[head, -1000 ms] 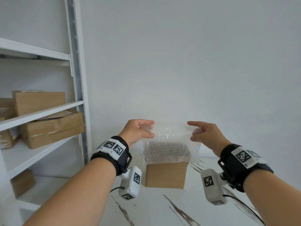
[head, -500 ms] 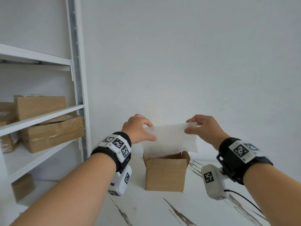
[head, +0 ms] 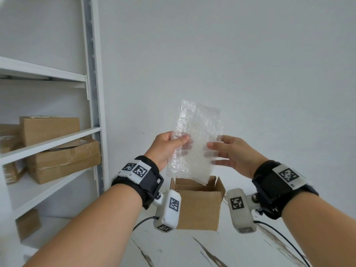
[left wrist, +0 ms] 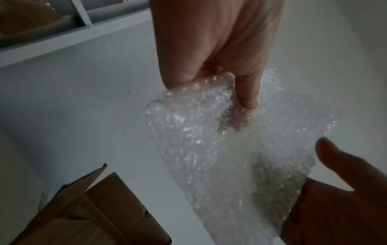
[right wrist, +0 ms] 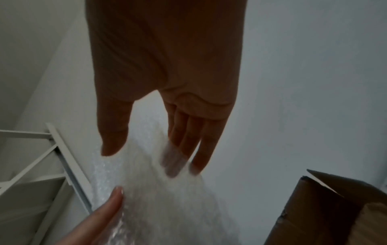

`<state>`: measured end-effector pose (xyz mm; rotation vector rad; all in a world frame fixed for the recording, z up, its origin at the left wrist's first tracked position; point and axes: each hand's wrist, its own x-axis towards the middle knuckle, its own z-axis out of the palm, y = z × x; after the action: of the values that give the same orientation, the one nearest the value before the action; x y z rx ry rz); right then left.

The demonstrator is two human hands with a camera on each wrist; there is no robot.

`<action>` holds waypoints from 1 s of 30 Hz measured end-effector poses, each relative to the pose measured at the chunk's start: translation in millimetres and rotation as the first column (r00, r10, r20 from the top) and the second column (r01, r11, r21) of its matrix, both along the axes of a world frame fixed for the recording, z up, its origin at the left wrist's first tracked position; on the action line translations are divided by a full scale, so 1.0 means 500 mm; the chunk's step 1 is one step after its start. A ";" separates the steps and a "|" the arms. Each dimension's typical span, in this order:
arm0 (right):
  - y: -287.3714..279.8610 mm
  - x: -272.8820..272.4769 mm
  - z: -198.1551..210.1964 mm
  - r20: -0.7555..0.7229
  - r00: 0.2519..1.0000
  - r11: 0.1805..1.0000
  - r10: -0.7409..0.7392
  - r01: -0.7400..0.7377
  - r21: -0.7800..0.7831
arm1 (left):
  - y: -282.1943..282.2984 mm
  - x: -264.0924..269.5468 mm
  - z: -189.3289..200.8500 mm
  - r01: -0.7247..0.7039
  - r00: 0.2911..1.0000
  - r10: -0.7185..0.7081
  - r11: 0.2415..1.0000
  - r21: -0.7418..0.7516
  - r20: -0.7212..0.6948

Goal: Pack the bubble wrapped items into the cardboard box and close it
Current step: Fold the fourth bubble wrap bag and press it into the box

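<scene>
A clear bubble wrap sheet point(head: 196, 143) hangs upright above the open cardboard box point(head: 198, 207), its lower edge at the box mouth. My left hand point(head: 179, 141) pinches the sheet's left edge between thumb and fingers. My right hand point(head: 215, 149) has straight fingers against the sheet's right side. In the right wrist view the fingertips point(right wrist: 173, 165) show through the bubble wrap point(right wrist: 159, 199) and the thumb is in front of it. The left wrist view shows my left hand point(left wrist: 236, 99) gripping the crumpled bubble wrap point(left wrist: 220, 149). What the wrap holds cannot be seen.
The box stands on a white marbled table point(head: 173, 251) against a white wall, its flaps up. A white shelf unit point(head: 92, 112) at the left holds several taped cardboard boxes point(head: 61, 160).
The sheet has turned from lying level to standing upright and has risen. My right hand has let go of its pinch and straightened its fingers. My left hand still holds the sheet.
</scene>
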<state>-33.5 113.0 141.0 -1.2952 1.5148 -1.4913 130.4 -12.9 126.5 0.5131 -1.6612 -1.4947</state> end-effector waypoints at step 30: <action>-0.027 -0.016 -0.067 0.038 0.997 0.990 -0.061 0.056 0.126 | -0.021 0.017 -0.052 0.140 0.925 -0.141 0.990 0.028 0.353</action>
<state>-41.6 99.4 107.6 -1.1494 1.6046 -1.4261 138.9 -23.4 100.3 0.7108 -2.0109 -1.5751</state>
